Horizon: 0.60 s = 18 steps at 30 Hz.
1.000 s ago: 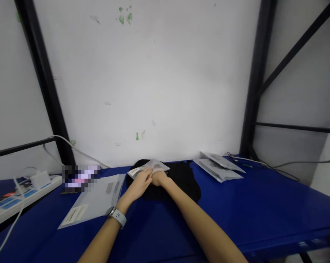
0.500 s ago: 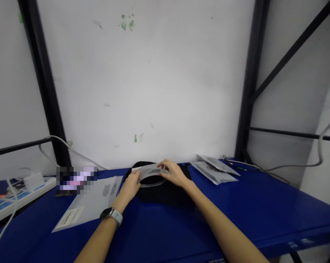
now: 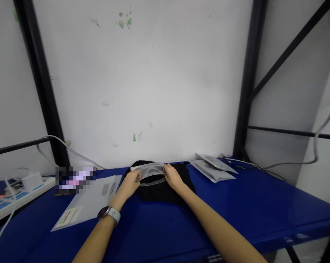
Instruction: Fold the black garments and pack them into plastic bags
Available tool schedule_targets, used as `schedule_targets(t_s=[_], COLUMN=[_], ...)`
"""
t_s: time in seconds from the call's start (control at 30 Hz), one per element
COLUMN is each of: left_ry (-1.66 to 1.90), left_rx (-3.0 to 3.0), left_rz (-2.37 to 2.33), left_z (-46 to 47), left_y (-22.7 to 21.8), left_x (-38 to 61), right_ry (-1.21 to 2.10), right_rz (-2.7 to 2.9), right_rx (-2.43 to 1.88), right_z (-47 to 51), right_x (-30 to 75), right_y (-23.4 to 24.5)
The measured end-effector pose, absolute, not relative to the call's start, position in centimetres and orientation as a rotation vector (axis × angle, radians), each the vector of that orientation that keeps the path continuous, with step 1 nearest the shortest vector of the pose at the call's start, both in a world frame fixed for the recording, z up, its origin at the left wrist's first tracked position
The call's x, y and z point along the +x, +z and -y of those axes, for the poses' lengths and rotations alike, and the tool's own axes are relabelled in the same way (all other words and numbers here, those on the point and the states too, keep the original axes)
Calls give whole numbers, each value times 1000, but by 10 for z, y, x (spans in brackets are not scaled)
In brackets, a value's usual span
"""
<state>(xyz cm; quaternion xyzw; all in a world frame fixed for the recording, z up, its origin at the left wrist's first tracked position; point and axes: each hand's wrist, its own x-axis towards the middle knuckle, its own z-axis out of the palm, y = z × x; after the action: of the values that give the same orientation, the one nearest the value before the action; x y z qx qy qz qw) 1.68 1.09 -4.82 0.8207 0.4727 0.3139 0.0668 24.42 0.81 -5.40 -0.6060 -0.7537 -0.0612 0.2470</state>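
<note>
My left hand [image 3: 131, 182], with a watch on its wrist, grips the left side of a translucent plastic bag [image 3: 151, 169]. At the bag's right side, the fingers of my right hand [image 3: 172, 176] are closed on its upper edge. The bag's edge bows upward between my hands, and a dark gap shows beneath it, above a curved lower edge. Under and around the bag lies black cloth [image 3: 165, 193] on the blue table [image 3: 159, 226]. Most of the bag's lower part cannot be made out against the cloth.
On the left are flat translucent bags with labels [image 3: 95, 197], a blurred-out phone-like object [image 3: 76, 180] and a white power strip [image 3: 22, 195] with cables. Filled translucent bags [image 3: 212, 168] lie at the back right, near thin cables [image 3: 255, 166]. A white wall [image 3: 154, 80] stands behind.
My right hand's fingers, loosely spread before, have closed on the bag's right edge. The bag's upper edge now arches more. My left hand keeps its hold. The whole view has shifted slightly.
</note>
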Motion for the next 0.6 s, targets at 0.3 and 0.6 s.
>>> schedule_targets(t_s=[0.3, 0.6], left_ry=[916, 1003], left_rx=[2352, 2470], left_rz=[-1190, -1170], left_z=[-7, -9], left_y=[-35, -33], left_x=[3, 15], right_ry=[-130, -450], right_rz=[2071, 2356], right_rx=[-1697, -996], right_z=[-6, 22], right_x=[261, 211], right_y=[-43, -32])
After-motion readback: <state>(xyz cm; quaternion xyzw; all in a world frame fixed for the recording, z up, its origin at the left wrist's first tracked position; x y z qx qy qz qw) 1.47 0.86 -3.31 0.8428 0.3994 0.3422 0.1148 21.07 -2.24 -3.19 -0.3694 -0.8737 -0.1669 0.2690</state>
